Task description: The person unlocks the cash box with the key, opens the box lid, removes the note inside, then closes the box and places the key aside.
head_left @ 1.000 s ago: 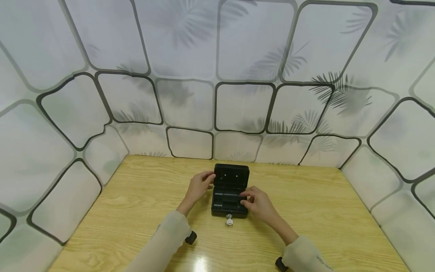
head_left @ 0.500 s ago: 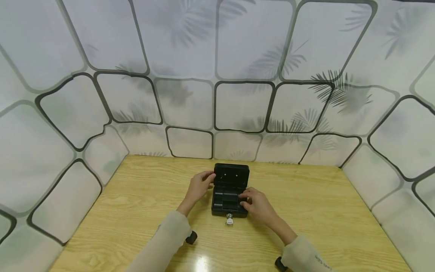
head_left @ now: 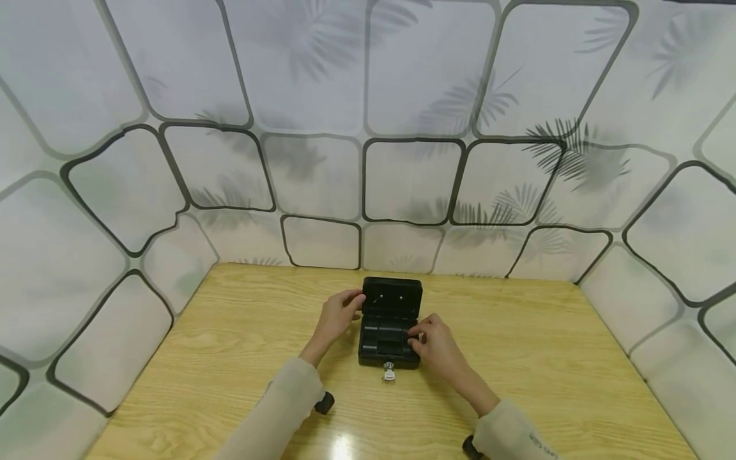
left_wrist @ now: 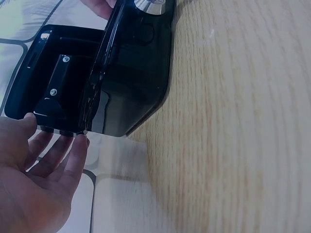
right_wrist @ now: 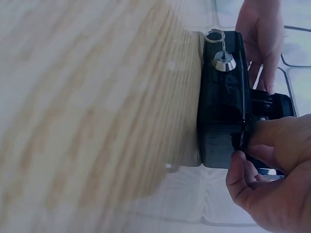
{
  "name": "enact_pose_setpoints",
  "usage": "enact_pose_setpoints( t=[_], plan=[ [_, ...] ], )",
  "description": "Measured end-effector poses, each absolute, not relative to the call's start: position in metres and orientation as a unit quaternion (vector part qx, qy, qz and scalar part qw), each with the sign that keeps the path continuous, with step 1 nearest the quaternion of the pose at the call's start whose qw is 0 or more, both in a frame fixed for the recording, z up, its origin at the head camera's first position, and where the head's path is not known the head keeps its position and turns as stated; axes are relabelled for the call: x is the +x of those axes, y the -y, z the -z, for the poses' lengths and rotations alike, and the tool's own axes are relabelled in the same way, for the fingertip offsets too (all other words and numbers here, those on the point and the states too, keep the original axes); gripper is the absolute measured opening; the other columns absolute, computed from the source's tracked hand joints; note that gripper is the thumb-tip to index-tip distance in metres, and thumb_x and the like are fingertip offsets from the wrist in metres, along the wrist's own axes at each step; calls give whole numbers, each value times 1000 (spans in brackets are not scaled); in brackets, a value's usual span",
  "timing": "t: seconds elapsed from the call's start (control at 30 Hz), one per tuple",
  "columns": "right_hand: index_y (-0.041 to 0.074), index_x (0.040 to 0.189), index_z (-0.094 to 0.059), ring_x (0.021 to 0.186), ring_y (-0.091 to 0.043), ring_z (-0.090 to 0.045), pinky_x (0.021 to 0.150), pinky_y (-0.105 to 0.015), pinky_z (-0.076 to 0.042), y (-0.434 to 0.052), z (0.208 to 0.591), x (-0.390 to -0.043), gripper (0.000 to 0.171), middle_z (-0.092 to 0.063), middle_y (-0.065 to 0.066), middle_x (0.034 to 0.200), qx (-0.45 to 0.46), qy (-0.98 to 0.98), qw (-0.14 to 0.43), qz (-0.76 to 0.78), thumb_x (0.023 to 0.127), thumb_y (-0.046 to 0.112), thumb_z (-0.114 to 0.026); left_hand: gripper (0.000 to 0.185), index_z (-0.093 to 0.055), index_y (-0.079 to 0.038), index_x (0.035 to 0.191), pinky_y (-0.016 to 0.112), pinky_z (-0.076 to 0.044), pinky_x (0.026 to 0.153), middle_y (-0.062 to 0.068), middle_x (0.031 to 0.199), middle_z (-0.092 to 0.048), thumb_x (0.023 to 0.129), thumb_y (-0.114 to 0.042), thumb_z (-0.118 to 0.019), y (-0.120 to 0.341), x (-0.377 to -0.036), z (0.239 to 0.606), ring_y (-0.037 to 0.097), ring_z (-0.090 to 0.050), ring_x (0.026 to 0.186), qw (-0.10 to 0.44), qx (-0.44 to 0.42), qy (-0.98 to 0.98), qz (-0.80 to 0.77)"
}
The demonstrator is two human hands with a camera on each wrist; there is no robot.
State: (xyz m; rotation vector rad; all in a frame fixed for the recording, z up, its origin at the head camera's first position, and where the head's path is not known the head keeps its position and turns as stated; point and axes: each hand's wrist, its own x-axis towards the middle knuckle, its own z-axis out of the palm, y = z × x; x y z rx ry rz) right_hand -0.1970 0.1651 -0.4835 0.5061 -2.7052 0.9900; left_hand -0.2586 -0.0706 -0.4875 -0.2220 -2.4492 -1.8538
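Observation:
A small black cash box (head_left: 388, 361) stands on the table with its lid (head_left: 392, 283) raised and leaning back. Inside is a black compartment tray (head_left: 391, 333). A silver lock (right_wrist: 224, 62) with a key and ring (right_wrist: 214, 35) juts from the front wall. My left hand (head_left: 336, 316) holds the lid's left edge, its thumb (left_wrist: 30, 119) on the edge and the fingers around behind. At the opposite side, my right hand (head_left: 439, 345) pinches the box's right rim, with the thumb outside and fingers reaching inside; whether it grips the tray there is hidden.
The pale wooden table (head_left: 259, 306) extends around the box. Patterned white curtains (head_left: 414, 182) enclose the back and both sides. A dark wrist device (head_left: 324, 403) hangs below the left sleeve, and another (head_left: 473, 447) sits at the right sleeve.
The right hand has shifted very slightly at the box's right rim. My left hand and the raised lid stay where they were.

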Motion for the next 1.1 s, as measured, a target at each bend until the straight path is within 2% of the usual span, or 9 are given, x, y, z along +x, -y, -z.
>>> enact_pose_setpoints(
  t=[0.33, 0.63, 0.93, 1.1],
  plan=[
    [-1, 89, -80, 72, -14, -56, 64, -28, -54, -169, 484, -204, 5, -62, -2, 80, 188, 929, 69, -310, 86, -3, -77, 32, -67, 8, 127, 32, -65, 74, 23, 116, -72, 106, -15, -61, 69, -258, 488, 32, -73, 97, 34, -72, 793, 604],
    [-4, 84, -79, 75, -23, -63, 70, -41, -60, -162, 479, -207, 3, -66, -7, 80, 181, 945, 69, -262, 85, -1, -79, 30, -67, 9, 126, 36, -65, 75, 23, 114, -72, 106, -13, -61, 69, -256, 487, 33, -73, 97, 37, -69, 790, 608],
    [0, 81, -79, 73, -20, -62, 68, -37, -60, -163, 478, -204, 7, -66, -6, 78, 190, 945, 78, -254, 87, -3, -78, 30, -66, 10, 128, 36, -65, 75, 26, 117, -71, 105, -10, -61, 69, -256, 488, 35, -73, 100, 30, -71, 783, 617],
    [0, 83, -80, 75, -20, -63, 68, -37, -60, -164, 475, -202, 6, -68, -6, 80, 194, 941, 80, -264, 88, -2, -77, 31, -66, 10, 129, 37, -65, 76, 28, 118, -70, 105, -10, -61, 69, -256, 488, 35, -74, 94, 33, -74, 786, 614]
  ],
)
